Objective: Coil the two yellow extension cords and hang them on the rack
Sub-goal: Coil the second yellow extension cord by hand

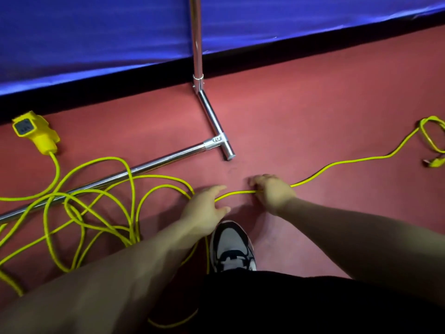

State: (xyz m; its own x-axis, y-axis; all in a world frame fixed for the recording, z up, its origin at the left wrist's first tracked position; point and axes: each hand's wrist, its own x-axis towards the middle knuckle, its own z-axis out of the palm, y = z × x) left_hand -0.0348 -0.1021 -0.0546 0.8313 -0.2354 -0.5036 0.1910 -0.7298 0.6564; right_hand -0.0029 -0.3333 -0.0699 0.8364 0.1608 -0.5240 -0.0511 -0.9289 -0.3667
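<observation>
Your right grip (272,194) is curled down over the yellow cord (233,193), fingers wrapped round it low at the red floor (313,92). Your left grip (204,208) sits just beside it, with the same cord coming out between thumb and forefinger; those fingers look fairly straight, and I cannot tell whether they clasp the cord or only lie over it. A short arched stretch of cord spans the gap between your two hands. From your right hand the cord runs away along the floor to a small coil (431,133) at the right edge, with a plug (433,162) lying near it. On your left, loose loops (96,213) sprawl over the floor and cross over the rack's low bar (156,160). A yellow socket block (36,131) lies face up beyond them, near the dark strip under the blue sheet (96,32). Whether the loops and the held stretch are one cord I cannot tell. The rack's upright (196,32) rises from its foot (212,116), well apart from your hands. Your shoe (231,247) stands just below your left hand, a strand of cord running beside it.
</observation>
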